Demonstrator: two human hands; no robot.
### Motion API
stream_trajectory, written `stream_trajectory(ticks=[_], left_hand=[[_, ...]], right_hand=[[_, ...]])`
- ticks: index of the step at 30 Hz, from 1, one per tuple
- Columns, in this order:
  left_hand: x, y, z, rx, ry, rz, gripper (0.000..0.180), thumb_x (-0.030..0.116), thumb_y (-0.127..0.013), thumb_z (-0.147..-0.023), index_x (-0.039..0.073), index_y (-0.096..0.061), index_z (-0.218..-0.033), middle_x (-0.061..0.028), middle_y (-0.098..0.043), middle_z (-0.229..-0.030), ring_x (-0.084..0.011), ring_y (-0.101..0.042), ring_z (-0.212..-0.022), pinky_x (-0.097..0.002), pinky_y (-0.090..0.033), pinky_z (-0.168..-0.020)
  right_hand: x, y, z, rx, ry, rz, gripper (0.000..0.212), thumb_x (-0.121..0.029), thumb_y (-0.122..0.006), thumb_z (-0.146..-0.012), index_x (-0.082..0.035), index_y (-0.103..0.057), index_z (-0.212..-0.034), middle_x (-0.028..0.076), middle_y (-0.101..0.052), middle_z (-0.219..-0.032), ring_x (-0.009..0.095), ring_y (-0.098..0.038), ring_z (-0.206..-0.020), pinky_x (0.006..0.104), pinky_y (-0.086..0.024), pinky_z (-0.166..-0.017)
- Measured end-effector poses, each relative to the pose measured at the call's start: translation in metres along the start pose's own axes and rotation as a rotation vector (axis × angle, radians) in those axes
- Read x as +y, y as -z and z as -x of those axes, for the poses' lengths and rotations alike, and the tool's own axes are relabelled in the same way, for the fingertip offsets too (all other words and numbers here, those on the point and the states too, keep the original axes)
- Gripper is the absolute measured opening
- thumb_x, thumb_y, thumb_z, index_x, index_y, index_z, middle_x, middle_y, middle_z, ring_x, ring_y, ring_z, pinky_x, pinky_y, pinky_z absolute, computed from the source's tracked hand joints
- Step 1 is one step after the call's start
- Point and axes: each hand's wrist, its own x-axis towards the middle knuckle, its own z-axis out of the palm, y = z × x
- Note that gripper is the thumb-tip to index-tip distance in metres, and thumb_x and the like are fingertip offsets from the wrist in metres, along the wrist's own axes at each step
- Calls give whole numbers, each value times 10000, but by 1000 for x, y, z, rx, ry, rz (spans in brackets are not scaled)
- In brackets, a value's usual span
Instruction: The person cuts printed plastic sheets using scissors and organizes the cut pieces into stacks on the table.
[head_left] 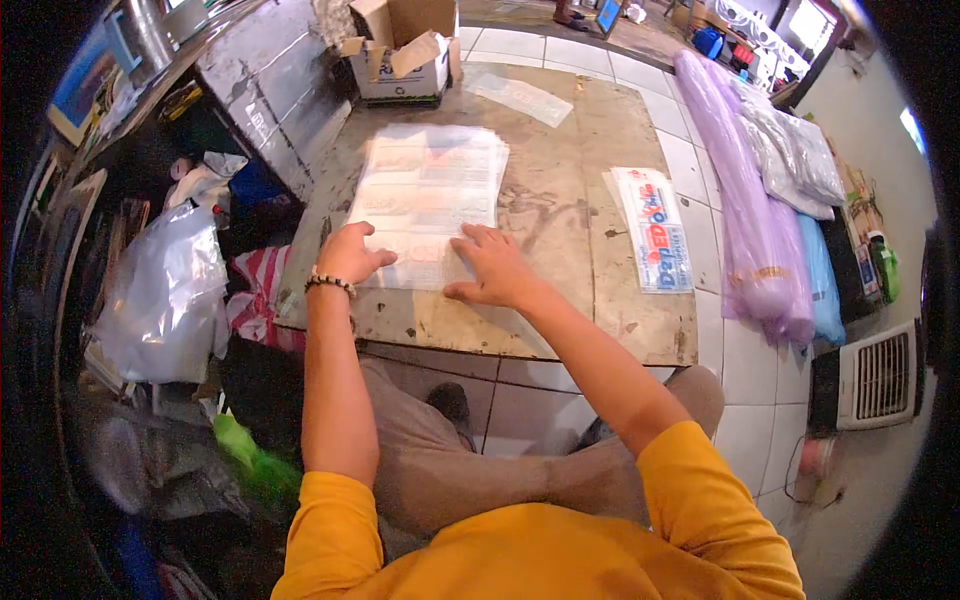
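A stack of thin, whitish printed sheets (432,185) lies on the worn wooden table (560,320) in front of me. At the stack's near left corner rests my left hand (350,254), its thumb pointing inward and its fingers apart. My right hand (495,268) is spread over the near right corner, fingertips on the sheets. Neither hand grips anything that I can see. Whether the sheets are paper or plastic, I cannot tell.
Printed plastic bags (650,230) lie on the table's right side. At the far edge are an opened cardboard box (402,70) and a clear printed strip (520,98). Purple plastic-wrapped rolls (745,220) lie on the tiled floor at right. A clear plastic bag (165,290) bulges at left.
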Motion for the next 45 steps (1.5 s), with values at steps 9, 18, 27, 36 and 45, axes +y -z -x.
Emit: stream_trajectory(ticks=[9,18,27,36,45], left_hand=[[-4,-7,-4,-142,-47,-83,843,300,-938,-605,-5,-629,-1327,-218,-622,-1361,-343,-593,-1267,-400,-475,-1068],[6,-4,-5,-131,-67,-9,927,295,-964,-577,-23,-591,-1363,-230,-635,-1335,-339,-613,-1244,-399,-492,-1048],[-3,2,-1,86,-173,92,914,528,-898,-678,-13,-600,-1351,-259,-655,-1273,-357,-627,-1207,-415,-489,-1040],[-5,0,-21,803,-177,853,1100,640,-780,-799,-53,-329,-1525,-283,-431,-1508,-395,-490,-1348,-450,-461,-1068],[86,-32,15,-311,-111,1091,934,430,-864,-800,34,-342,-1466,-152,-629,-1327,-247,-597,-1235,-498,-502,-955]], right_hand=[[-5,-3,-9,-15,-41,80,692,-527,-772,-795,-106,-627,-1326,158,-568,-1410,334,-510,-1306,494,-423,-1041],[-9,-10,-5,40,-69,134,572,-522,-771,-785,-208,-700,-1257,75,-606,-1361,298,-537,-1236,493,-426,-1003],[6,-17,-21,267,-80,-146,308,-452,-746,-849,-159,-801,-924,62,-728,-1062,289,-644,-1025,471,-463,-898],[16,84,-43,616,-389,-1049,386,-376,-547,-1059,-34,-685,-1172,109,-729,-1067,242,-693,-977,398,-542,-841],[33,131,147,636,-697,-1673,509,-437,-463,-1076,-109,-460,-1466,74,-580,-1402,259,-556,-1269,460,-451,-1076]])
